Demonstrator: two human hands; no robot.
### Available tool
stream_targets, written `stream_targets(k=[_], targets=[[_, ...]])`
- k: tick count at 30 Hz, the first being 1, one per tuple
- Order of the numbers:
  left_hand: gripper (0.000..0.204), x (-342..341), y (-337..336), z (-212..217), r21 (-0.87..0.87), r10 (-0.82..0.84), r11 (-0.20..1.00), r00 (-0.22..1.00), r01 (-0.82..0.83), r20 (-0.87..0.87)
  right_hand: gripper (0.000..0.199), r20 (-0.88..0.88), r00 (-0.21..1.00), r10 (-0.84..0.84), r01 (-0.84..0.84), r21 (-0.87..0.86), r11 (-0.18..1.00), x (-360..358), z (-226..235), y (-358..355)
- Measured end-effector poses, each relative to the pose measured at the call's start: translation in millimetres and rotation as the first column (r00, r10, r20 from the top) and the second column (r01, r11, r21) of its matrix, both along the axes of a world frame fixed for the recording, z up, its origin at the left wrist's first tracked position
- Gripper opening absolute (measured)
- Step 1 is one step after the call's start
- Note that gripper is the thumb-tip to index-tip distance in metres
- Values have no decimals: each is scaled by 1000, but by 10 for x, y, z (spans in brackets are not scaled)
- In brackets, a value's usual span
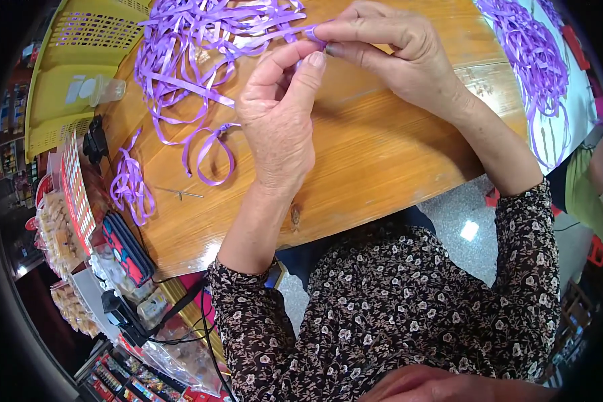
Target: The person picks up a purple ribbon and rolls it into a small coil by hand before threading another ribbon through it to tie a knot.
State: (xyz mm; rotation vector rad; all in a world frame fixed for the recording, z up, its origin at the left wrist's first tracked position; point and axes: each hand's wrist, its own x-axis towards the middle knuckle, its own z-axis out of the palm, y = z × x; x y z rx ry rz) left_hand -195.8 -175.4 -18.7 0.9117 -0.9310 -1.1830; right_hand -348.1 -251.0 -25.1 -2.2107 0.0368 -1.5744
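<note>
Both my hands meet over the far middle of the wooden table, working on a purple satin ribbon (280, 32). My right hand (403, 59) pinches the ribbon between thumb and forefinger. Just left of it, my left hand (279, 110) is closed, its thumb against the curled fingers, with ribbon showing at the fingertips. From there the ribbon runs left into a large tangled heap of purple ribbon (187, 40). A loose loop of ribbon (232, 167) lies beside my left wrist. What the left fingers enclose is partly hidden.
A small ribbon bundle (126, 184) and a thin metal tool (181, 193) lie on the table (382, 161) at the left. A yellow basket (50, 100) holding a clear plastic cup (107, 90) stands far left. More purple ribbon (529, 53) lies on a white surface at the right.
</note>
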Motion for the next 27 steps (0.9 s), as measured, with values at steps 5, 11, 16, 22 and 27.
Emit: stream_targets(k=[5, 11, 16, 22, 27], targets=[[12, -13, 15, -12, 27, -7, 1000, 1000, 6, 19, 20, 21, 993, -119, 120, -18, 993, -6, -45, 84], [10, 29, 31, -19, 81, 3, 997, 1000, -4, 4, 20, -414, 868, -275, 429, 347, 834, -13, 392, 457], [12, -15, 22, 57, 21, -111, 993, 977, 116, -183, 24, -119, 988, 96, 60, 880, 471, -76, 364, 392], [12, 43, 15, 47, 21, -200, 978, 953, 210, -228, 28, 141, 942, 305, -187, 974, 125, -141, 356, 339], [13, 128, -35, 4, 120, -246, 950, 925, 290, -289, 26, -418, 906, 67, 237, 633, 737, -124, 528, 474]])
